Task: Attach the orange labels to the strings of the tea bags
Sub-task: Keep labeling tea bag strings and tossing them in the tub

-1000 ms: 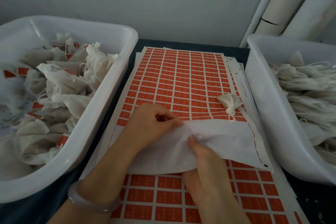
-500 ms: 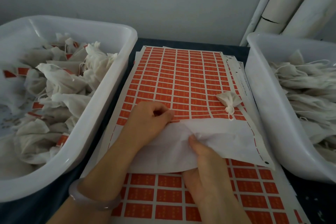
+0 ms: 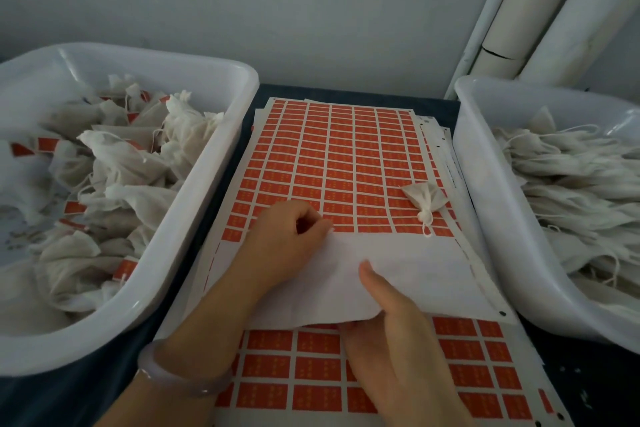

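While the right hand (image 3: 391, 333) grips the near edge of a turned-back white sheet (image 3: 426, 274), thumb on top and fingers beneath, the left hand (image 3: 287, 239) lies curled at that sheet's far edge, fingertips drawn together beside the orange labels (image 3: 346, 156); whether they pinch anything cannot be told. One tea bag (image 3: 427, 196) lies on the labels to the right, its string (image 3: 426, 227) trailing nearward. The left tub (image 3: 207, 201) holds labelled bags (image 3: 131, 163), the right tub (image 3: 485, 201) plain ones (image 3: 571, 184).
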